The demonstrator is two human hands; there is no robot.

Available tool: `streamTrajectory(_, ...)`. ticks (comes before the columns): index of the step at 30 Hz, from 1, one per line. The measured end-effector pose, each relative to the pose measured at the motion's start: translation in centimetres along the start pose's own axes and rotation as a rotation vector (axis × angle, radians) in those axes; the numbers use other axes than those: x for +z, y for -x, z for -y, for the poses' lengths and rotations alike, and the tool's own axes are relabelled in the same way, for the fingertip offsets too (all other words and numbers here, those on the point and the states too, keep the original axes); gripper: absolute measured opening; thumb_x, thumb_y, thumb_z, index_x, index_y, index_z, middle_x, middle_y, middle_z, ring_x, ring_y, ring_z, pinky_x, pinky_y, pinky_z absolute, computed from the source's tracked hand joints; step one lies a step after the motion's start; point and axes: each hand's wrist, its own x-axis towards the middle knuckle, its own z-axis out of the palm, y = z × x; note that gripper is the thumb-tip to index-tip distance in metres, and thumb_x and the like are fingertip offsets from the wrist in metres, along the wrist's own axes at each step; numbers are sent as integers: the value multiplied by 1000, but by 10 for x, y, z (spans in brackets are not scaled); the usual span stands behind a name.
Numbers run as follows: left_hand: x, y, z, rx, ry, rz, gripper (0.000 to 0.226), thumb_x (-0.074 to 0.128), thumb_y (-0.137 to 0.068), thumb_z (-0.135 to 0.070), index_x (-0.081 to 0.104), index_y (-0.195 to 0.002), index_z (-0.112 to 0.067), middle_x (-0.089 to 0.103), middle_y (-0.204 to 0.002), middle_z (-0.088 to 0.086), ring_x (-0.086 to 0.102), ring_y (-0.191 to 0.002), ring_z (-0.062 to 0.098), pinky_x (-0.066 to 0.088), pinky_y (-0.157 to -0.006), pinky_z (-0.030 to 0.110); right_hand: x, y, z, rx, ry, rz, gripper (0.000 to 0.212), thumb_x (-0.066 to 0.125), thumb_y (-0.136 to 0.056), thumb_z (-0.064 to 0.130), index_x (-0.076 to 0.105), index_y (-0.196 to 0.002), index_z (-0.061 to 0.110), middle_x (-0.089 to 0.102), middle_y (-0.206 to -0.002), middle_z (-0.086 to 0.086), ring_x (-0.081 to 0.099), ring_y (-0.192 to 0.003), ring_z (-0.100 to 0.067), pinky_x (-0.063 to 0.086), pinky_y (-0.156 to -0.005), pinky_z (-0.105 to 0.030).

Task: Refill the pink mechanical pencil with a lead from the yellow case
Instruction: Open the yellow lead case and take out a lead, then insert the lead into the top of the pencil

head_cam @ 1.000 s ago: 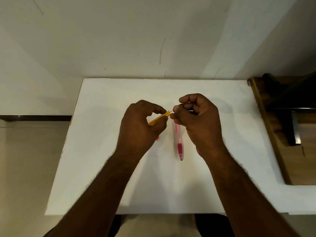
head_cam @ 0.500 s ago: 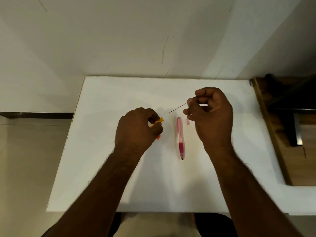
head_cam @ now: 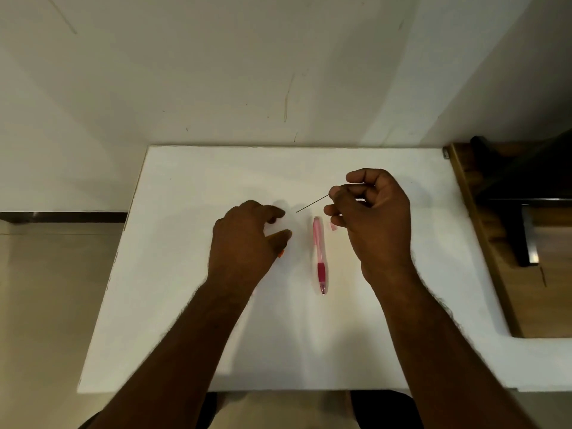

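The pink mechanical pencil lies on the white table between my hands, tip towards me, its far end open. Its small pink cap rests just to the right of that end. My right hand hovers above and right of the pencil, pinching a thin dark lead that points left. My left hand is low over the table to the pencil's left, thumb and forefinger apart with nothing visible between them. The yellow case is hidden; only a small orange piece peeks out under that hand.
A pale wall rises right behind the table's far edge. A wooden surface with a dark metal frame adjoins the table on the right. Tiled floor lies to the left.
My right hand drew the lead out of the case and moved right. My left hand lowered towards the table and spread its fingers; the yellow case is no longer visible.
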Motion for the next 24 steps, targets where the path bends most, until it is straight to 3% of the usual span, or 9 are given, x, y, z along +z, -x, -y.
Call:
streamTrajectory(2, -4, -1, -7, 29, 180, -62, 38, 83, -78, -40, 74, -114, -29, 70, -103, -9, 63, -85, 4, 45, -71, 4, 0, 0, -2, -25, 45, 12, 19, 74, -89, 12, 63, -102, 19, 76, -88, -2, 77, -68, -17, 64, -65, -37)
streamTrajectory(3, -6, 0, -11, 48, 250, -85, 37, 84, -77, -40, 74, -112, -31, 71, -101, -11, 63, -84, 3, 43, -69, 1, 0, 0, -2, -33, 61, 17, 20, 75, -89, 13, 62, -103, 20, 76, -89, -2, 77, -68, -17, 64, -66, -38)
streamTrajectory(6, -8, 3, -19, 88, 342, -110, 27, 82, -79, -42, 75, -104, -35, 73, -97, -16, 66, -84, 5, 47, -70, 7, 1, -1, -3, -33, 70, 23, 21, 75, -89, 13, 62, -104, 20, 76, -88, -1, 78, -69, -16, 64, -67, -38)
streamTrajectory(11, -9, 4, -22, 97, 374, -124, 2, 76, -87, -30, 77, -87, -29, 74, -86, -14, 68, -82, 9, 46, -76, 11, 5, 0, -1, 21, 28, 41, 21, 77, -89, 14, 62, -101, 21, 77, -89, -2, 78, -69, -17, 64, -69, -37)
streamTrajectory(17, -8, 3, -25, 93, 384, -167, 6, 74, -88, -27, 77, -85, -23, 73, -81, -12, 68, -79, 8, 52, -78, 22, 5, 4, 3, 164, -70, 133, 32, 78, -89, 30, 66, -115, 16, 79, -101, -6, 80, -78, -20, 64, -74, -34)
streamTrajectory(21, -5, 3, -29, 116, 375, -160, 5, 74, -88, -27, 75, -84, -24, 73, -82, -12, 67, -79, 7, 53, -76, 25, 3, 6, -1, 195, 53, 249, 14, 74, -92, 27, 77, -99, 15, 80, -93, -2, 79, -80, -17, 65, -80, -34)
streamTrajectory(24, -1, 4, -31, 104, 354, -155, 13, 71, -89, -38, 74, -85, -26, 71, -84, -14, 65, -77, 8, 53, -68, 26, 0, 4, -1, 171, 57, 195, 9, 74, -92, 25, 78, -91, 16, 81, -87, -1, 79, -77, -16, 65, -77, -34)
